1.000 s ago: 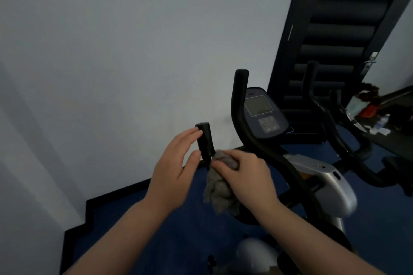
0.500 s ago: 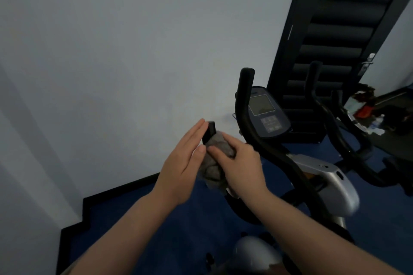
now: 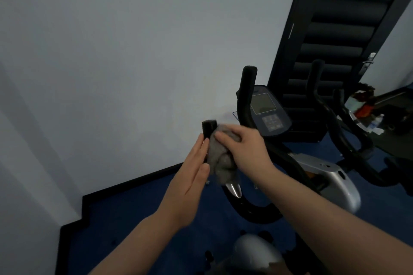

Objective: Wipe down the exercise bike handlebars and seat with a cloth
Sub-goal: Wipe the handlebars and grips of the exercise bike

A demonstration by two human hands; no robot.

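Head view: pale bare wall filling the left and top, its black skirting stepping along blue floor, open room left of the bike, crowded on the right by a dark ribbed door [image 3: 335, 51] and a second bike's black bars [image 3: 348, 140]. Left hand [image 3: 190, 185] flat, fingers straight against the stubby black foam handlebar end [image 3: 209, 128]; right hand [image 3: 243, 152] curled round a crumpled grey cloth [image 3: 220, 158], pressing it to that grip. Beside them a tall curved padded handlebar [image 3: 245, 96], a console [image 3: 268, 111] with dull screen, smooth silver housing [image 3: 330, 176]; seat not clearly seen.
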